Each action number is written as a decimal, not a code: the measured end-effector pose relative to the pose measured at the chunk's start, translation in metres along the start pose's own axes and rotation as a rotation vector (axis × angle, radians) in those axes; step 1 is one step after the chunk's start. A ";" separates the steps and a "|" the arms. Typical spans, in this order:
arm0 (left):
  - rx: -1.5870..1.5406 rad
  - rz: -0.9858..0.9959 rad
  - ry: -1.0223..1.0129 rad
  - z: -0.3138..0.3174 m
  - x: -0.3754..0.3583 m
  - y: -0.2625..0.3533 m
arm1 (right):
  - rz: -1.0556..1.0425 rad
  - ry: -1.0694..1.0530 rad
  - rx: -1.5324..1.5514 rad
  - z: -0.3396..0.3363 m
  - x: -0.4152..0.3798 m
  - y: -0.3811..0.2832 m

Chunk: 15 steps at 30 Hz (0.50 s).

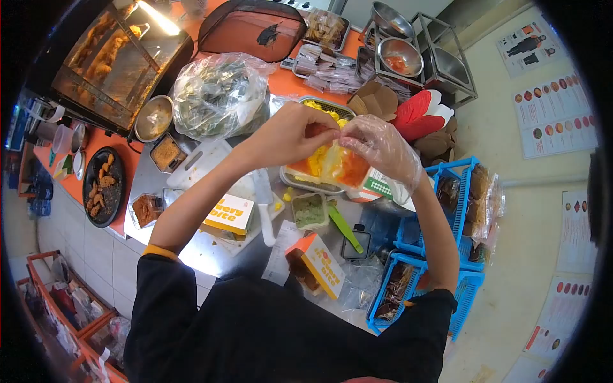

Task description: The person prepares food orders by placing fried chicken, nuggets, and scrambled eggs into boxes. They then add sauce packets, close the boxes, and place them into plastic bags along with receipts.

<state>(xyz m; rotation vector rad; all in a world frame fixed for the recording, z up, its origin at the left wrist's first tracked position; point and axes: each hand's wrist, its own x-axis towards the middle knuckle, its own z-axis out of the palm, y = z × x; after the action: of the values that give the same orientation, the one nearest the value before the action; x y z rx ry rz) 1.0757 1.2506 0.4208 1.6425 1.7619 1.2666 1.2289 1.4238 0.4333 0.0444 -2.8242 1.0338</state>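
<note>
Both my hands meet over a tray (311, 186) that holds yellow food. My left hand (299, 133) is bare, its thumb and fingertips pinched at the top of a clear plastic bag (333, 167). My right hand (378, 148), in a clear disposable glove, pinches the same bag from the other side. Yellow and orange-red contents show through the plastic, which hangs low over the tray. Left of the bag lies a white-handled knife (266, 220), partly on a white cutting board (214, 167). Just below the tray sits a small tub of pale green sauce (311, 212).
Printed cardboard boxes (322, 267) stand near my body and by the left forearm. A green-handled utensil (345, 228) rests beside the tub. Blue plastic baskets (393, 290) flank my right arm. A glass food warmer (112, 64) and large bag of greens (220, 96) are at the left.
</note>
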 end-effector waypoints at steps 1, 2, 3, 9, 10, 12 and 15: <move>0.004 -0.013 0.039 0.003 -0.001 -0.001 | 0.013 0.005 -0.038 0.001 0.000 -0.003; 0.009 -0.027 0.076 0.008 -0.002 -0.002 | 0.027 0.011 -0.075 0.002 0.000 -0.008; 0.014 -0.040 0.113 0.012 -0.002 -0.003 | 0.041 0.018 -0.112 0.003 0.000 -0.011; -0.204 -0.242 0.146 0.030 -0.001 -0.017 | -0.224 0.200 -0.210 0.025 -0.005 -0.004; -0.279 -0.228 0.097 0.034 -0.002 -0.027 | -0.241 0.167 -0.212 0.031 -0.007 -0.001; -0.428 -0.196 -0.007 0.040 -0.007 -0.048 | -0.271 0.105 -0.217 0.039 -0.013 0.003; -0.281 -0.210 -0.199 0.027 -0.015 -0.051 | -0.108 0.047 -0.150 0.035 -0.014 0.002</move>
<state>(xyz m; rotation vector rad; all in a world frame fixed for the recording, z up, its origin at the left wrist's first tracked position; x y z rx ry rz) 1.0721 1.2513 0.3616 1.3382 1.5148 1.1506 1.2388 1.4026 0.4042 0.1543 -2.8126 0.7890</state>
